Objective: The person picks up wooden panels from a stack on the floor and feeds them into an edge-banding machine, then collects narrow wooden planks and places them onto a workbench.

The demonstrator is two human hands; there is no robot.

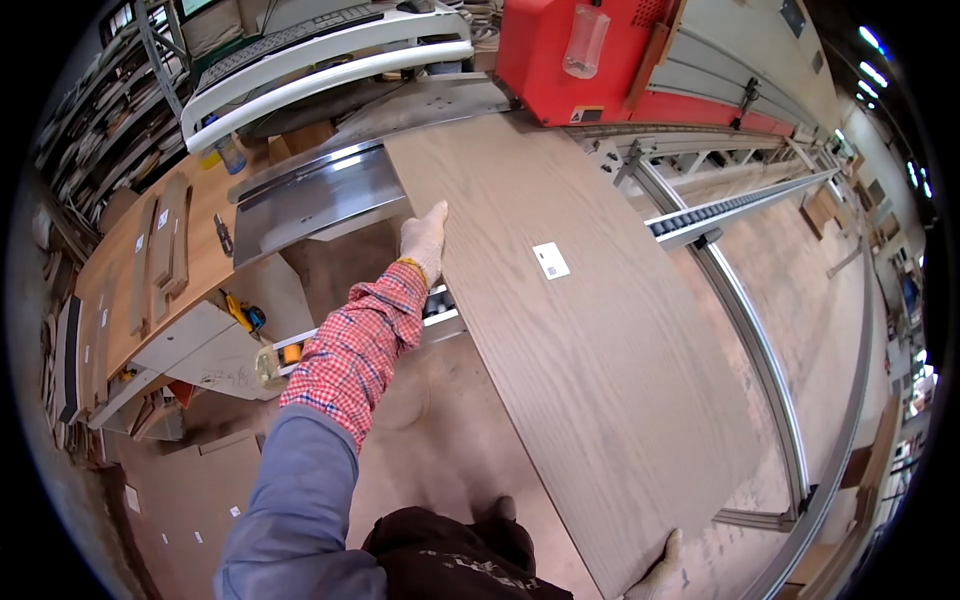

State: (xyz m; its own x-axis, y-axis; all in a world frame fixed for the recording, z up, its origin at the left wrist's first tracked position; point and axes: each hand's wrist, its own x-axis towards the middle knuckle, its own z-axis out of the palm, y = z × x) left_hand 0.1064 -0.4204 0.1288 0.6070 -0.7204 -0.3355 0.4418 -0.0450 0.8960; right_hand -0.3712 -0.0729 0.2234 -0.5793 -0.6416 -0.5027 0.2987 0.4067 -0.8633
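A long wood-grain panel (590, 330) with a white label (551, 260) slants across the view, its far end on the machine's metal table beside a red housing. My left hand (425, 241), in a pale glove, grips the panel's left edge, with the fingers partly hidden. At the panel's near right corner, my right hand (656, 574) holds the end. Its thumb side shows, while the other fingers are out of sight under the panel.
Left of the panel, a wooden bench (120, 262) carries labelled strips (172, 235) and a dark hand tool (223, 236). The red machine housing (570, 60) stands ahead. A roller rail (745, 207) and a metal frame rail (752, 325) lie to the right. A keyboard (290, 40) sits top left.
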